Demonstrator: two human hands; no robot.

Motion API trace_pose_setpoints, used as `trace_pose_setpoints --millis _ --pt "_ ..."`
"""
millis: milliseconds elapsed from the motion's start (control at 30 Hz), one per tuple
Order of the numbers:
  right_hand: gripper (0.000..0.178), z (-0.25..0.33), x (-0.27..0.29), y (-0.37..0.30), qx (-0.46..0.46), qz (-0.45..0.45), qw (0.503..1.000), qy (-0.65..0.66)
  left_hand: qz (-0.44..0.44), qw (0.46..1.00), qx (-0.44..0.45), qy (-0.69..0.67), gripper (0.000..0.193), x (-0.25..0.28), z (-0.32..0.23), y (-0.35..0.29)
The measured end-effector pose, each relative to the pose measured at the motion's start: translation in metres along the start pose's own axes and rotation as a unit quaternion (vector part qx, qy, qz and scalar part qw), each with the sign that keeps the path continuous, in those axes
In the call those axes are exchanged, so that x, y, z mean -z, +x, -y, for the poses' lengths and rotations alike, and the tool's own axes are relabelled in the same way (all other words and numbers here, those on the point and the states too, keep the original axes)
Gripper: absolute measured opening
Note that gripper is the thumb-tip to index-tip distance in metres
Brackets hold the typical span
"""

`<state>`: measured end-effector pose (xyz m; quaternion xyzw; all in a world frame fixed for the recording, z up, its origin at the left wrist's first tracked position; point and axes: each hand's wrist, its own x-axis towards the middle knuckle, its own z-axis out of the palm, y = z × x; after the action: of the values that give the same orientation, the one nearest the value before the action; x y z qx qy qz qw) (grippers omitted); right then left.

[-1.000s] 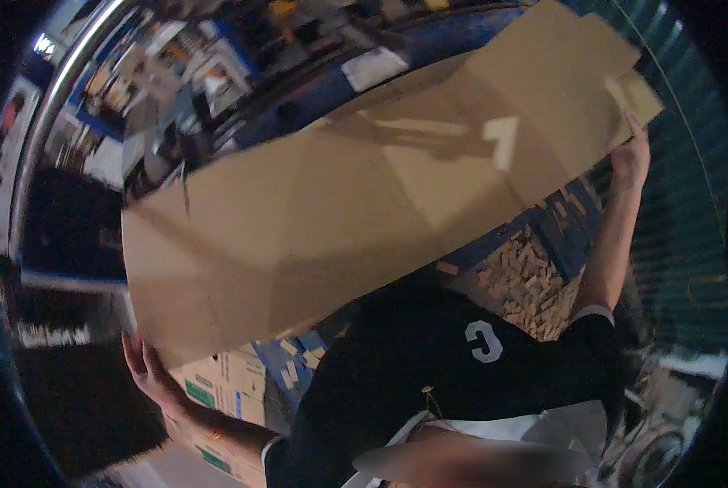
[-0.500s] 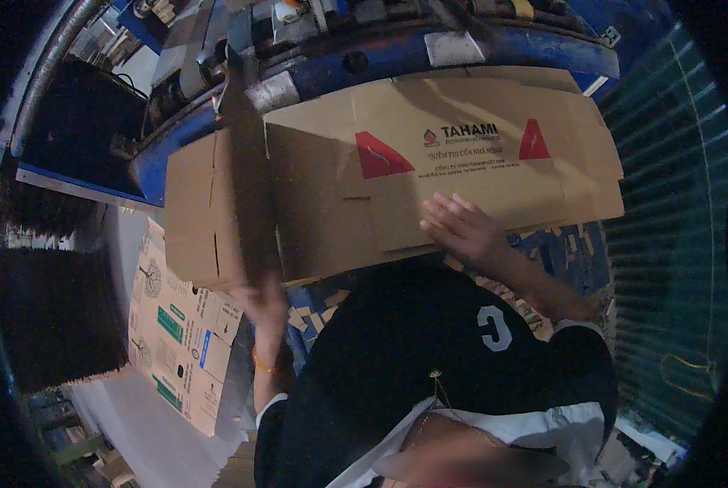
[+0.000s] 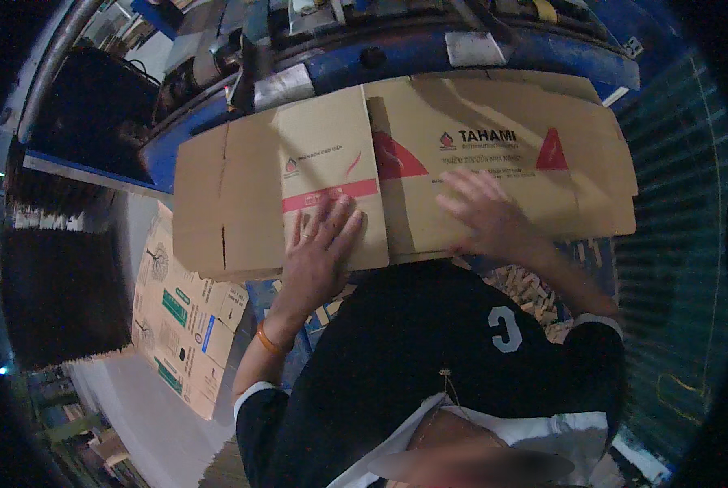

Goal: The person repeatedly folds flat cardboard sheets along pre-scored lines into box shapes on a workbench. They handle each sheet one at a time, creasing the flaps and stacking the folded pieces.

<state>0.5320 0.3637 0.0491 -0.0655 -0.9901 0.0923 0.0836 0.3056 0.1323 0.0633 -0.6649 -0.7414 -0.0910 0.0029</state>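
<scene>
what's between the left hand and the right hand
In the head view, from left hand to right hand: a strip of the folded flap, its edge, then plain brown cardboard.

The left grip [image 3: 323, 248], a bare hand above an orange wristband [image 3: 271, 338], lies flat with fingers spread on the folded-over panel [image 3: 331, 167] of a brown corrugated carton blank [image 3: 417, 207]. A red band crosses this panel. The right grip [image 3: 486, 215], blurred and also bare, is spread over the wider printed face near a red triangular mark [image 3: 552, 153]; contact there cannot be told. Beyond the blank runs a blue machine frame [image 3: 413, 58]. Small tan pieces [image 3: 527, 294] lie piled below it. At lower left, a green-and-blue printed cardboard sheet [image 3: 193, 358] rests on a grey surface [image 3: 165, 439].
</scene>
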Motion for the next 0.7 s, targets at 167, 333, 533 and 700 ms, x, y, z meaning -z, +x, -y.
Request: trace_pose_setpoints --millis 167,333,533,700 --pt "0.085 -0.02 0.02 -0.024 -0.112 0.069 0.983 -0.129 0.024 0.999 0.039 -0.023 0.085 0.003 0.009 0.002" --pt "0.074 -0.024 0.021 0.009 -0.066 -0.008 0.998 -0.001 0.027 0.999 0.041 -0.016 0.087 0.0 0.01 0.003" --pt "0.07 -0.077 -0.009 0.137 -0.307 -0.104 0.944 0.057 0.015 0.997 0.056 -0.051 0.087 -0.002 0.012 0.003" --pt "0.065 -0.107 -0.028 0.15 -0.229 -0.166 0.958 0.041 0.002 0.995 0.067 -0.067 0.089 -0.003 0.009 0.003"
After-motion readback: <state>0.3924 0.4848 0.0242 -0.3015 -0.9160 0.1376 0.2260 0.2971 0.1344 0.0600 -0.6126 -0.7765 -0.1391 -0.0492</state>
